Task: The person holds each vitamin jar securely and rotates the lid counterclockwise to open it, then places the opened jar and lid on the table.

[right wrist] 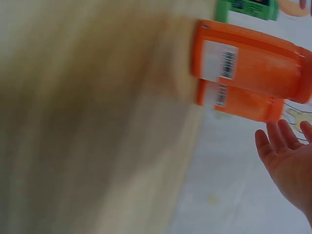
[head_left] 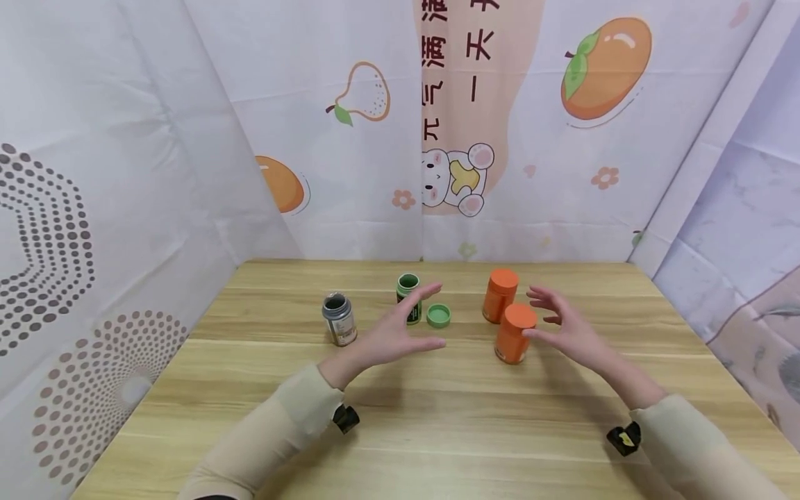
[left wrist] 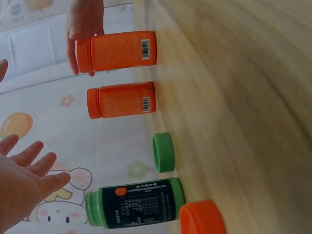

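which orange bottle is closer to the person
The front orange bottle, its edge overlapped by the right hand in the head view; the rear orange bottle stands farther back and slightly left.

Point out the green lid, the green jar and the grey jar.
Green lid (head_left: pixel 439 316): head view, middle of its hollow inside.
Green jar (left wrist: pixel 136 204): left wrist view, on its dark label.
Grey jar (head_left: pixel 341 322): head view, on its body.

Two orange jars (head_left: pixel 498 300) (head_left: pixel 512 340), one green jar (left wrist: pixel 139 204) and one grey jar (head_left: pixel 341 326) are counted, four in all. One green lid (head_left: pixel 439 316) and one orange lid (left wrist: pixel 201 218) are found, the second only partly shown. One left hand (head_left: pixel 390 337) and one right hand (head_left: pixel 571 333) are seen, in two sleeves (head_left: pixel 281 417) (head_left: pixel 694 444). One table (head_left: pixel 475 423) is seen. One bear (head_left: pixel 439 182) and one pear (head_left: pixel 369 94) are printed on the cloth (head_left: pixel 269 42).
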